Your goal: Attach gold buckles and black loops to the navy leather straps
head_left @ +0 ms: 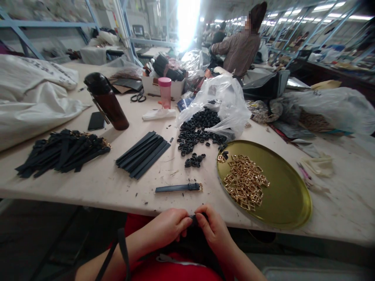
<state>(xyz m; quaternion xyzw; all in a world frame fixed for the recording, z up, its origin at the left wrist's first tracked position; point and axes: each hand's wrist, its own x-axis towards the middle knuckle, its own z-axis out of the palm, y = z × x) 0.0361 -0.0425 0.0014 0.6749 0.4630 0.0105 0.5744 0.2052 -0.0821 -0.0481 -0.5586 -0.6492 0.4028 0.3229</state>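
Just off the table's front edge, my left hand and my right hand pinch a small dark strap piece between them; most of it is hidden by my fingers. A dark strap with a gold buckle lies on the table in front of my hands. Behind it are a few black loops and a larger heap of loops. Gold buckles are piled on the round gold tray at the right. Flat dark strips lie left of centre, with buckled straps heaped farther left.
A dark bottle, a phone, a pink cup and scissors stand or lie farther back. A clear plastic bag partly covers the loops. White sacks lie at left. Another person is in the background.
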